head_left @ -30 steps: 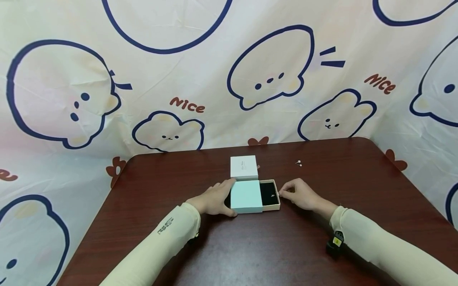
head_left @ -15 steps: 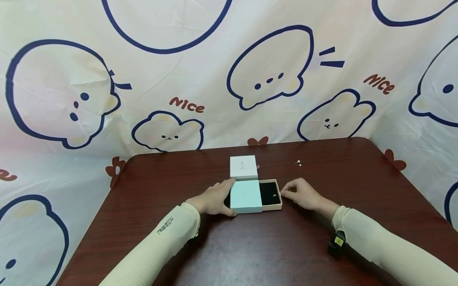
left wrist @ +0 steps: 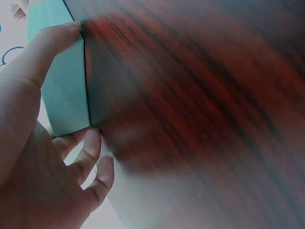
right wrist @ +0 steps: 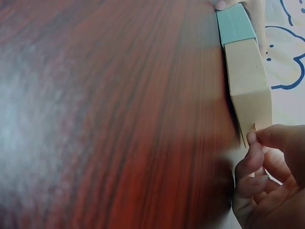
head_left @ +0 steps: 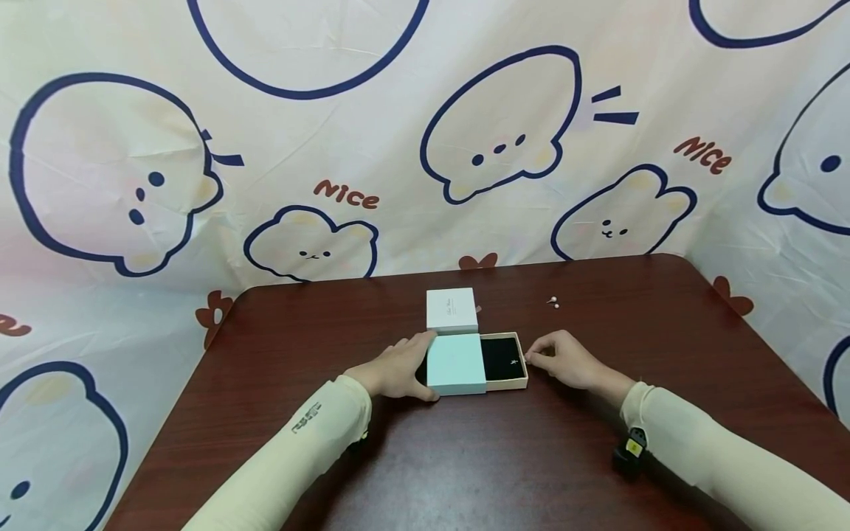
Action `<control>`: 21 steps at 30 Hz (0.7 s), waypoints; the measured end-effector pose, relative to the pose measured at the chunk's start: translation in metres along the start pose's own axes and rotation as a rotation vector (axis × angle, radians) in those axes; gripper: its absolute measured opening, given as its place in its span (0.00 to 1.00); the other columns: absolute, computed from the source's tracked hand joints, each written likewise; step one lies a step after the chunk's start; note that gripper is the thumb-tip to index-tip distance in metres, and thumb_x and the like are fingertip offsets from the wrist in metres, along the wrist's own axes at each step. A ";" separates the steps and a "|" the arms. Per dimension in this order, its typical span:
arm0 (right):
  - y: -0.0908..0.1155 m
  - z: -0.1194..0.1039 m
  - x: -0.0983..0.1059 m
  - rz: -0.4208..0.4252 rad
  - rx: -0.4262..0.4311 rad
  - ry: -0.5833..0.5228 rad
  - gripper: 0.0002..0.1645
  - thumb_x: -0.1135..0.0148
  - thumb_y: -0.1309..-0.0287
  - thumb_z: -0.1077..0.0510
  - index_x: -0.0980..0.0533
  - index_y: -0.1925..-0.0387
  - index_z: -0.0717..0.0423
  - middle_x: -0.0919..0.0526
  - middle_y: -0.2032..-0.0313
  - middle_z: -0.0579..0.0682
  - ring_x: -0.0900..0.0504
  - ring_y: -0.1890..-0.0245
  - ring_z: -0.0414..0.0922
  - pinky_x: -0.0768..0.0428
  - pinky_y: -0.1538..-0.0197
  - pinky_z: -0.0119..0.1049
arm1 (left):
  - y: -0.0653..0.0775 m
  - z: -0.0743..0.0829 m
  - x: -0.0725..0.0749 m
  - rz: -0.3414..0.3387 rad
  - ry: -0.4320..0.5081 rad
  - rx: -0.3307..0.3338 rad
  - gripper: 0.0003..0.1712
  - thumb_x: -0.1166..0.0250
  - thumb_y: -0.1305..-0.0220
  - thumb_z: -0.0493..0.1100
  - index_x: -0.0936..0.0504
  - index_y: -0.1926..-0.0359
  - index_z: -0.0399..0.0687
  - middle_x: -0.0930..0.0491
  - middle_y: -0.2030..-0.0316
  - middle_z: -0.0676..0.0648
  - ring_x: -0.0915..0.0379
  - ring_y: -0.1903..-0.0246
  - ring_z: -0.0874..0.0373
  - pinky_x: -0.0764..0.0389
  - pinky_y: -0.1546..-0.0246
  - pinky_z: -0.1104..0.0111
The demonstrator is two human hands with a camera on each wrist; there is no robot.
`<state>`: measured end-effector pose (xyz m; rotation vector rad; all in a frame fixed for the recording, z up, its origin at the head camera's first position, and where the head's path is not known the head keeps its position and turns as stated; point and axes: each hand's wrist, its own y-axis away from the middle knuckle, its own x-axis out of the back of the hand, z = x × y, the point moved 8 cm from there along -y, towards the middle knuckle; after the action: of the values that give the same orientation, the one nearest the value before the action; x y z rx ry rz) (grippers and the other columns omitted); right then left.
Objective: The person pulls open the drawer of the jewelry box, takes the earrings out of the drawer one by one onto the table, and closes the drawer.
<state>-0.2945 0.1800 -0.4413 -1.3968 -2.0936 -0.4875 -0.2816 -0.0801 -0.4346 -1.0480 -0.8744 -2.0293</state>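
Observation:
A light teal box sleeve (head_left: 455, 363) lies on the table, with a cream drawer (right wrist: 248, 67) partly out of its right side. Black lining (head_left: 498, 359) shows in the drawer, and a tiny silvery piece of jewellery (head_left: 514, 362) sits on it. My left hand (head_left: 397, 367) holds the sleeve's left end, thumb at the near side and fingers round the far side, as the left wrist view shows. At the drawer's right end, my right hand (head_left: 564, 360) pinches a small pull tab (right wrist: 255, 127) between thumb and index finger; most of the tab is hidden.
Directly behind the teal sleeve is a white box (head_left: 451, 310) with small print on its lid. Two small earrings with white beads (head_left: 554, 302) lie at the back right of the brown table (head_left: 425, 464). A patterned cloth (head_left: 319, 140) hangs behind.
The drawer has slid a little further right out of the sleeve, the right hand moving with it. The left hand and the sleeve have stayed in place.

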 end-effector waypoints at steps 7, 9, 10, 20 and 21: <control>0.002 0.002 0.003 -0.002 -0.010 0.006 0.09 0.38 0.34 0.63 0.14 0.65 0.63 0.14 0.67 0.53 0.28 0.80 0.35 0.26 0.74 0.30 | 0.000 0.000 0.000 -0.004 -0.007 -0.003 0.64 0.25 0.43 0.58 0.55 0.19 0.45 0.49 0.21 0.41 0.49 0.23 0.40 0.44 0.26 0.43; 0.002 0.002 0.004 0.000 -0.012 0.009 0.09 0.38 0.34 0.63 0.14 0.65 0.63 0.14 0.67 0.53 0.28 0.80 0.36 0.26 0.74 0.30 | 0.000 0.000 0.000 -0.003 -0.005 -0.004 0.64 0.25 0.43 0.58 0.55 0.19 0.44 0.49 0.20 0.41 0.49 0.23 0.39 0.44 0.26 0.43; 0.003 0.002 0.005 0.002 -0.011 0.011 0.09 0.38 0.34 0.63 0.14 0.65 0.63 0.14 0.67 0.53 0.28 0.80 0.36 0.26 0.74 0.30 | 0.000 0.001 0.000 -0.003 -0.003 -0.004 0.64 0.25 0.43 0.58 0.55 0.19 0.44 0.49 0.20 0.41 0.50 0.23 0.39 0.44 0.26 0.42; 0.004 0.005 0.008 0.000 -0.006 0.016 0.09 0.39 0.34 0.64 0.14 0.65 0.63 0.14 0.67 0.53 0.28 0.80 0.35 0.26 0.74 0.30 | 0.000 0.000 0.000 -0.001 -0.001 -0.005 0.64 0.25 0.43 0.58 0.55 0.19 0.44 0.49 0.20 0.41 0.50 0.23 0.39 0.44 0.26 0.43; 0.005 0.006 0.008 0.000 -0.005 0.017 0.09 0.39 0.34 0.64 0.14 0.65 0.63 0.14 0.67 0.53 0.28 0.80 0.35 0.25 0.74 0.30 | 0.000 0.000 0.000 -0.001 0.000 -0.004 0.64 0.25 0.44 0.58 0.55 0.19 0.44 0.49 0.20 0.41 0.49 0.23 0.39 0.44 0.26 0.43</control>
<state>-0.2942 0.1912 -0.4404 -1.3909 -2.0801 -0.5030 -0.2816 -0.0800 -0.4343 -1.0502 -0.8717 -2.0323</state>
